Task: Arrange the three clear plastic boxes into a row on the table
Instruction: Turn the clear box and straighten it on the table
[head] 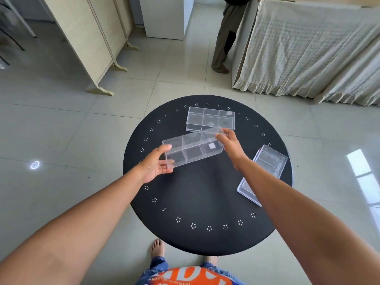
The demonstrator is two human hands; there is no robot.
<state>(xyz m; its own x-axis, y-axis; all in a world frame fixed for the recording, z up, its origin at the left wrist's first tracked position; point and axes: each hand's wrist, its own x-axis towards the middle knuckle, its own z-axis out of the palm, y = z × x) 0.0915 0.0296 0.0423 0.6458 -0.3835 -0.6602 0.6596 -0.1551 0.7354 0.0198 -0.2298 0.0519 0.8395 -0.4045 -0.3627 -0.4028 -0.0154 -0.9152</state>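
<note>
Left hand (156, 163) and right hand (231, 144) gripping divided clear box (193, 149) ends, above black table (195, 202)

Round table (205, 194): black top, ring of small white dot-clusters, flower-like, near the rim.

Three boxes, all clear and colourless: held box (193, 149), far box (209, 119), right box (267, 163). Held box and far box each carry a small whitish square patch.

Floor (61, 130): pale grey-white glossy tiles, thin darker grout lines, bright white glare spots.

Folding screen (88, 38): cream frame, beige woven panels.

Cloth (308, 48) at right: off-white, fine waffle-like texture.

Shirt (191, 277) at bottom edge: orange with white lettering. Shorts (157, 264): blue denim, frayed.

Trousers (224, 38) of a person standing beyond: olive-brown.
</note>
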